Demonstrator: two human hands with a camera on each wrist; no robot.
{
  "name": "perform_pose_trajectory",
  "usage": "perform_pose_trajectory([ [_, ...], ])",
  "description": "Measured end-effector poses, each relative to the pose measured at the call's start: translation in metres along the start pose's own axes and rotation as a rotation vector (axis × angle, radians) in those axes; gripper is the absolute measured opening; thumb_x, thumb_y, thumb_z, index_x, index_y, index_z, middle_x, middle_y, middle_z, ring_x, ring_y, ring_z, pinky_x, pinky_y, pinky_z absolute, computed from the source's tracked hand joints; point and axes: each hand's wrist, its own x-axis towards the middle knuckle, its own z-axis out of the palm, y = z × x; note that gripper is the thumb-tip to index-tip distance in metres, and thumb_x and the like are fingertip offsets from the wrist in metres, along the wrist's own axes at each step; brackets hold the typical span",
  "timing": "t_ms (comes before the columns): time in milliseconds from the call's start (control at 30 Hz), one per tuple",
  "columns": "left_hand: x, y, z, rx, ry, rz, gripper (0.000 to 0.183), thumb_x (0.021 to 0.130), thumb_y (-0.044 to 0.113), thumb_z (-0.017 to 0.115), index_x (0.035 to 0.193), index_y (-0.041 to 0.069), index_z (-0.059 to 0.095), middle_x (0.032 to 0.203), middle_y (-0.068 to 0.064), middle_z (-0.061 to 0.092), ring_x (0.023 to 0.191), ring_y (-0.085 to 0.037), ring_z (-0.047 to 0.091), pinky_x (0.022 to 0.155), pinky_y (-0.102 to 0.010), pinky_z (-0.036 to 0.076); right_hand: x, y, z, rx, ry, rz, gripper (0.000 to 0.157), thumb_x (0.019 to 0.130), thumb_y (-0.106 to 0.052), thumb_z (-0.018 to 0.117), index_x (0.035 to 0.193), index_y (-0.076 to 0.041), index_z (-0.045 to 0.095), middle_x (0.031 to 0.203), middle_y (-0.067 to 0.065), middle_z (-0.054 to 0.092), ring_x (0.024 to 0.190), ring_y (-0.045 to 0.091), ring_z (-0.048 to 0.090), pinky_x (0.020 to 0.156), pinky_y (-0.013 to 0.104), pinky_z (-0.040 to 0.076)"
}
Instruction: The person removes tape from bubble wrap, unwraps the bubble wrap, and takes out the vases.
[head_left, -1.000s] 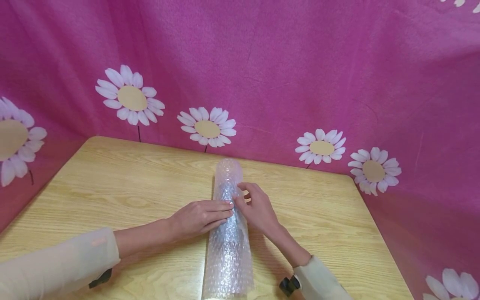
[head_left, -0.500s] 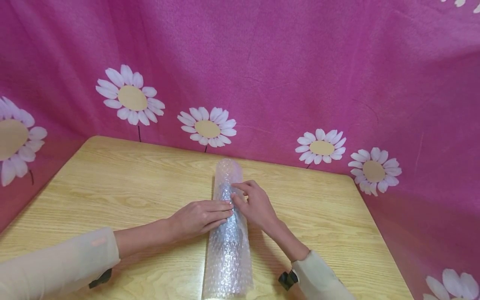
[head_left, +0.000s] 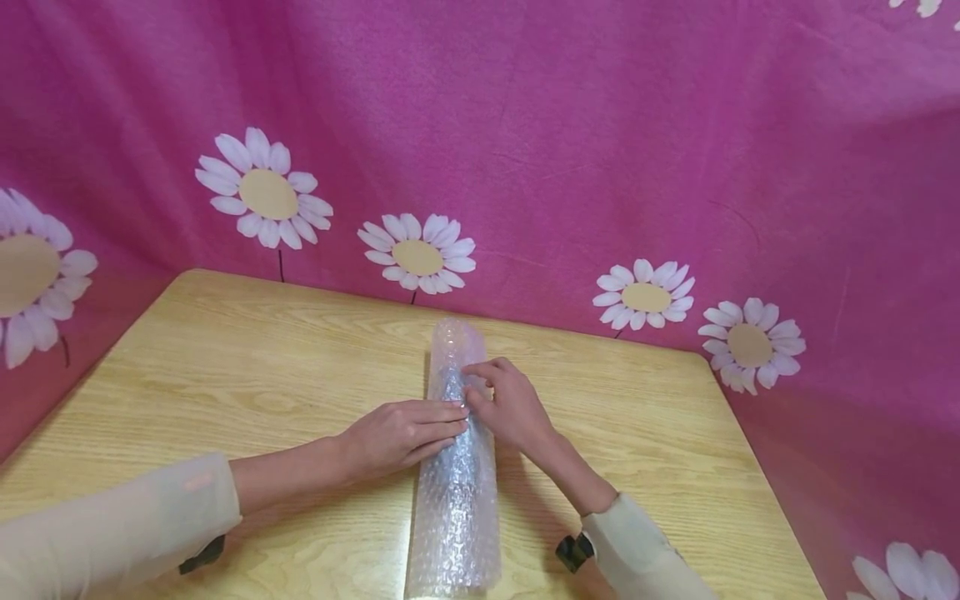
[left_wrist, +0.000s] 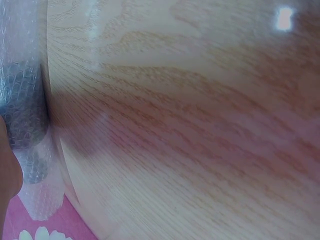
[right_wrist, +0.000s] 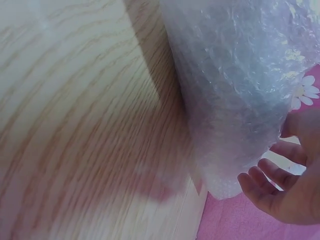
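A long roll of bubble wrap lies on the wooden table, pointing away from me. Through its clear layers shows a dark, bottle-like shape, plainest as a dark band in the left wrist view. My left hand rests across the roll from the left with its fingers straight and side by side. At the roll's upper right my right hand pinches the wrap with thumb and forefinger. Its other fingers curl loosely beside the wrap in the right wrist view.
The wooden table extends to both sides of the roll. Behind it hangs a pink cloth printed with white daisies, meeting the table's far edge. A dark wrist device sits below the right sleeve.
My right hand has shifted slightly left over the top of the roll. The wrap's loose lower right edge has drawn inward a little. The left hand stays in place.
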Motion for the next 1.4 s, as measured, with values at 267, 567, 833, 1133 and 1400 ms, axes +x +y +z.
perform_pose_trajectory([
  [267,0.000,-0.001,0.000,0.008,-0.001,0.009,0.035,0.087,0.012,0.074,0.122,0.004,0.071,0.126,-0.010,0.067,0.119,-0.019,0.062,0.100,-0.029,0.047,0.006,-0.004,0.000,-0.118,0.001,-0.022,0.022,0.093,-0.018,0.062,0.110,-0.010,0.074,0.099,0.008,0.067,0.082,0.020,0.063,0.066,0.035,0.054],
  [567,0.000,-0.001,0.001,0.000,0.009,0.021,0.033,0.089,0.012,0.070,0.121,0.004,0.072,0.126,-0.010,0.067,0.119,-0.020,0.062,0.102,-0.028,0.046,0.011,-0.004,0.002,-0.234,0.043,-0.066,0.013,0.093,-0.016,0.067,0.102,-0.011,0.076,0.085,0.004,0.067,0.070,0.016,0.060,0.060,0.036,0.053],
  [833,0.000,0.000,0.002,0.016,-0.002,0.017,0.033,0.090,0.014,0.071,0.122,0.004,0.071,0.126,-0.010,0.067,0.119,-0.019,0.062,0.102,-0.028,0.046,0.010,0.001,0.003,-0.216,0.098,-0.139,0.009,0.088,-0.005,0.071,0.096,-0.006,0.075,0.077,0.003,0.066,0.068,0.014,0.061,0.061,0.031,0.054],
  [1133,0.000,0.000,0.001,0.007,-0.004,0.005,0.036,0.088,0.014,0.074,0.122,0.005,0.071,0.127,-0.009,0.067,0.120,-0.019,0.061,0.101,-0.029,0.047,0.006,0.008,0.001,-0.208,0.112,-0.121,0.011,0.086,-0.002,0.070,0.096,-0.004,0.075,0.075,0.003,0.065,0.068,0.016,0.061,0.063,0.033,0.054],
  [1400,0.000,0.000,0.000,0.010,-0.011,-0.004,0.036,0.087,0.014,0.075,0.122,0.005,0.072,0.127,-0.009,0.067,0.119,-0.018,0.061,0.101,-0.029,0.047,0.000,0.016,0.000,-0.178,0.077,-0.068,0.013,0.087,-0.003,0.070,0.100,-0.001,0.073,0.074,0.003,0.064,0.068,0.014,0.059,0.064,0.033,0.054],
])
